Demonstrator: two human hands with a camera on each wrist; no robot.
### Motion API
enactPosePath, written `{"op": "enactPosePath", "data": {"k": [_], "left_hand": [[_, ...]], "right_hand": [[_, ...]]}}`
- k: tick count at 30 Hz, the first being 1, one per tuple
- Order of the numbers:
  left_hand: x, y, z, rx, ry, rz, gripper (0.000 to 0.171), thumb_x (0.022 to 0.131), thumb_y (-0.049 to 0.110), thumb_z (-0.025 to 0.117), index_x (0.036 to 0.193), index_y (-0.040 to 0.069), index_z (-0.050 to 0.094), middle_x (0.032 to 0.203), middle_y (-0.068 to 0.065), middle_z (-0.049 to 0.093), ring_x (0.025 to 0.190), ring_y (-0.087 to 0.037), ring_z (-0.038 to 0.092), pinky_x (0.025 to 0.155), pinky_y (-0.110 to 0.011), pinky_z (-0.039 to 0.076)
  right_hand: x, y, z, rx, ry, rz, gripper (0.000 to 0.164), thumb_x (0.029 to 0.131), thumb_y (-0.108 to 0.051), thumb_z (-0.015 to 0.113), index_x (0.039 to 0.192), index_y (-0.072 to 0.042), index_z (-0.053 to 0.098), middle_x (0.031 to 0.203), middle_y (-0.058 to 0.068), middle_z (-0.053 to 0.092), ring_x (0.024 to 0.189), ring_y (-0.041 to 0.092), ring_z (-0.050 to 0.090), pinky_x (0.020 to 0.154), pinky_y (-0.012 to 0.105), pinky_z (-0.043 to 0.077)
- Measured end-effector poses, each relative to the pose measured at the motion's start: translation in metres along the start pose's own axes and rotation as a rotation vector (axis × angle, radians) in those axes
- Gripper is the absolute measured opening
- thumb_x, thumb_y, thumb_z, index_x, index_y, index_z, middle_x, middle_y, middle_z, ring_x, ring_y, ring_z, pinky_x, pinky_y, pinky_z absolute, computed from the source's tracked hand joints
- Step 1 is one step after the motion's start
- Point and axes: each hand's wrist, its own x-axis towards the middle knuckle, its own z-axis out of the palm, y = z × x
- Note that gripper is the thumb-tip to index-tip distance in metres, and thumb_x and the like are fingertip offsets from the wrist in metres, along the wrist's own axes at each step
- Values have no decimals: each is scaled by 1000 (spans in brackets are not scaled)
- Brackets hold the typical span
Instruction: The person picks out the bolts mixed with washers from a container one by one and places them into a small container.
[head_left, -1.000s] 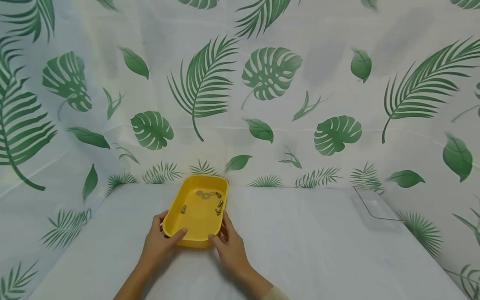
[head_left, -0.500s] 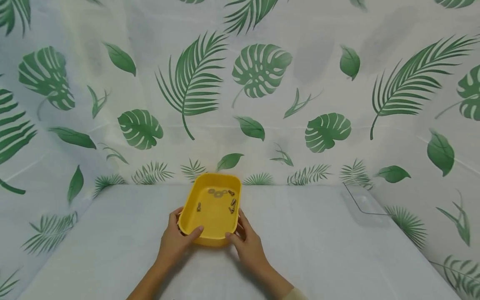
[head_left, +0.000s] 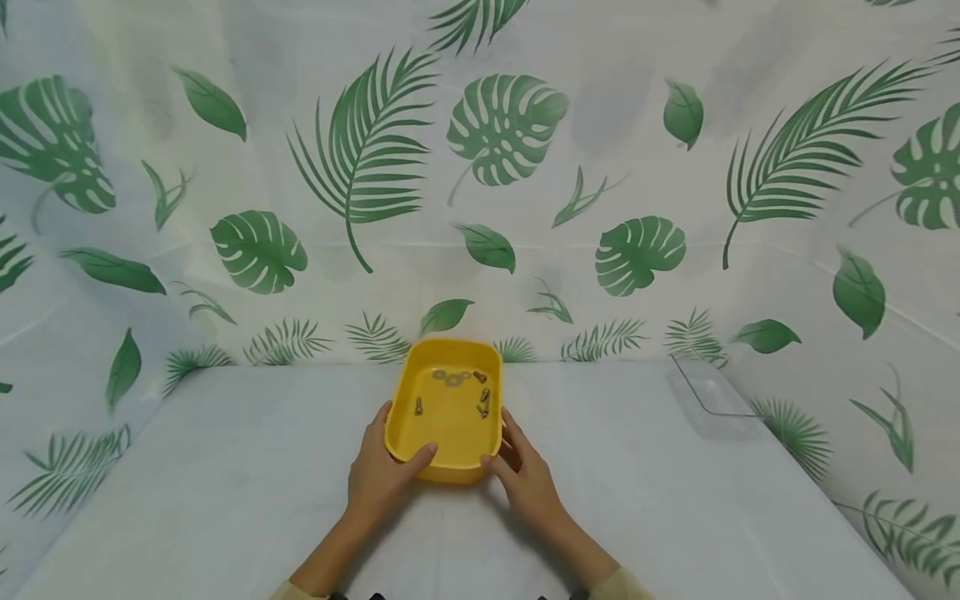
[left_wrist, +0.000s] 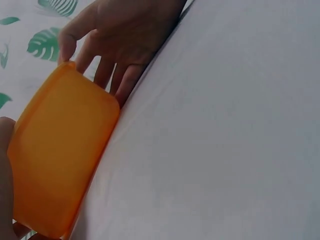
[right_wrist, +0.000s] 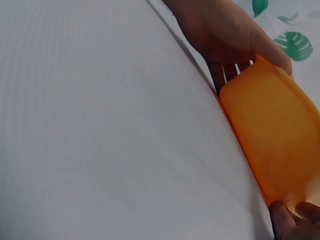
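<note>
A yellow plastic tray (head_left: 444, 429) is held in both hands, its near edge toward me. My left hand (head_left: 375, 475) grips the near left corner, thumb over the rim. The right hand (head_left: 534, 483) grips the near right corner the same way. Inside lie a single screw (head_left: 419, 406) at the left, several flat washers (head_left: 453, 381) toward the back, and more screws (head_left: 485, 395) along the right wall. Both wrist views show the tray's orange-looking outer side (left_wrist: 60, 145) close to the white surface; whether it touches is unclear. Fingers under the tray are partly hidden.
A clear plastic container (head_left: 716, 400) with a dark line across it sits at the table's back right. White cloth (head_left: 247, 483) covers the table. Leaf-printed curtains (head_left: 525, 275) rise behind it and at both sides.
Both hands have moved the tray rightward, its contents staying in about the same places. The background has slid left in the head view. Both hands keep their hold.
</note>
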Motion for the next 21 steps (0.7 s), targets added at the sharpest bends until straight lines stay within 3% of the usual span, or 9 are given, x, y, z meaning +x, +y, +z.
{"op": "enactPosePath", "data": {"k": [9, 21], "left_hand": [[-4, 19, 25, -24, 8, -6, 96, 82, 55, 74, 158, 15, 31, 144, -10, 55, 116, -24, 61, 97, -47, 50], [-12, 42, 52, -14, 16, 11, 98, 80, 57, 75, 157, 13, 33, 140, -10, 57, 110, -25, 63, 91, -47, 53]], "right_hand": [[-1, 8, -28, -18, 20, 31, 73, 98, -23, 63, 162, -28, 26, 159, 17, 42, 140, 36, 52, 108, 47, 49], [0, 23, -67, -77, 4, 29, 72, 98, -20, 62, 161, -31, 28, 156, 15, 47, 136, 34, 56, 106, 42, 52]]}}
